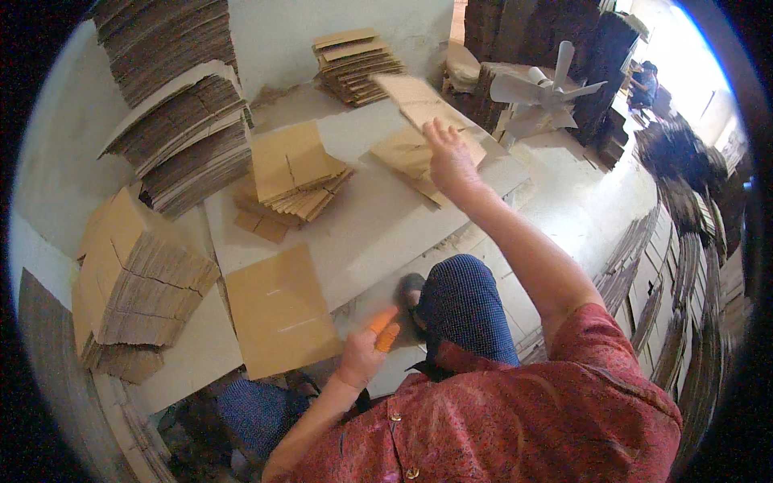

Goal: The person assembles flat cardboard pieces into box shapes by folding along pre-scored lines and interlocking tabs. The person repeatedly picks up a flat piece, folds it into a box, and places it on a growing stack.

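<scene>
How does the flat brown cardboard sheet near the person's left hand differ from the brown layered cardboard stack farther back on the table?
The flat brown cardboard sheet looks like one layer, while the brown layered cardboard stack has many, unevenly turned. The sheet bears pale streaks; the stack's top piece shows a dark line. The sheet lies nearer the left hand than the stack does. Both are brown.

Pale flat work surface [354,245]. On it: fanned stack of brown cardboard [290,165]; relative to that stack, nearer wearer, single flat cardboard sheet [282,330]; right, loose cardboard pieces [409,154]; behind and right, smaller cardboard pile [354,68].
</scene>
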Motion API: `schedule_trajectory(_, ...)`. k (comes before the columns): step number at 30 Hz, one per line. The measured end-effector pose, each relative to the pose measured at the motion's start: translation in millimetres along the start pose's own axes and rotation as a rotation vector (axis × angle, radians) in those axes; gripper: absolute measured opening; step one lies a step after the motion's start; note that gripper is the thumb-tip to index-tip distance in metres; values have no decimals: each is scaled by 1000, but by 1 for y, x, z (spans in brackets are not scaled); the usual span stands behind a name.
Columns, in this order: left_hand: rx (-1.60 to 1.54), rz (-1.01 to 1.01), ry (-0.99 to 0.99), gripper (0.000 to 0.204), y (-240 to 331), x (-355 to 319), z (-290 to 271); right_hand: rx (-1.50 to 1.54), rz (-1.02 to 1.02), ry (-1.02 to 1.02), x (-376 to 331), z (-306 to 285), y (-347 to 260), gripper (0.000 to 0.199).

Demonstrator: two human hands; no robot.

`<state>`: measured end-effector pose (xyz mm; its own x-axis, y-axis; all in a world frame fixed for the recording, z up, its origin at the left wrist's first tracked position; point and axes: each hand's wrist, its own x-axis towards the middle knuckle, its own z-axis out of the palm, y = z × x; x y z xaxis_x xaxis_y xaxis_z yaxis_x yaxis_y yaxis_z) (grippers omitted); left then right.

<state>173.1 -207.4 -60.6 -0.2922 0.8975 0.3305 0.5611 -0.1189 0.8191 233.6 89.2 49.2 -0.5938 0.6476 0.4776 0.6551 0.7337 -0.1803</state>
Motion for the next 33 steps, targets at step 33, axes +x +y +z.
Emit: schedule_trajectory(33,971,67,-18,28,-94,223,-151,942,-56,-26,-80,76,-111,24)
